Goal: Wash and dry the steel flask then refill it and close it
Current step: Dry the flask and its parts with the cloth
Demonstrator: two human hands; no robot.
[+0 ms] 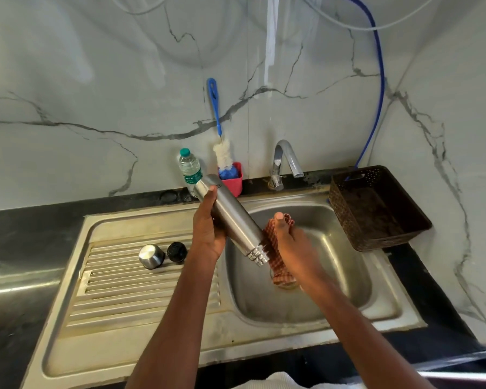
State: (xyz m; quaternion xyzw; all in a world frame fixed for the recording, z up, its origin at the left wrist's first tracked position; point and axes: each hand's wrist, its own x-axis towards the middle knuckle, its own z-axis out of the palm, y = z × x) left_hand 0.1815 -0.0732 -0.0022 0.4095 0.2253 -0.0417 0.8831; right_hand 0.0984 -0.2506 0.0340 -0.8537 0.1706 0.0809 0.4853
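Partly blurred flask (230, 217) mouth; cloth (278, 256) hides right hand (289, 242) fingers.

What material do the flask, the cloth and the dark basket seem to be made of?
Flask: brushed steel, by its dull grey sheen and long highlights.
Cloth: woven fabric, probably cotton, with a red check and soft folds.
Basket: probably dark brown plastic with a perforated, weave-like wall; real wicker cannot be ruled out.

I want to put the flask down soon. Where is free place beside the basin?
The ribbed drainboard is bare in front of the steel cap and black stopper. The dark counter further left looks free too. The back is crowded: water bottle, red holder, tap, brown basket.
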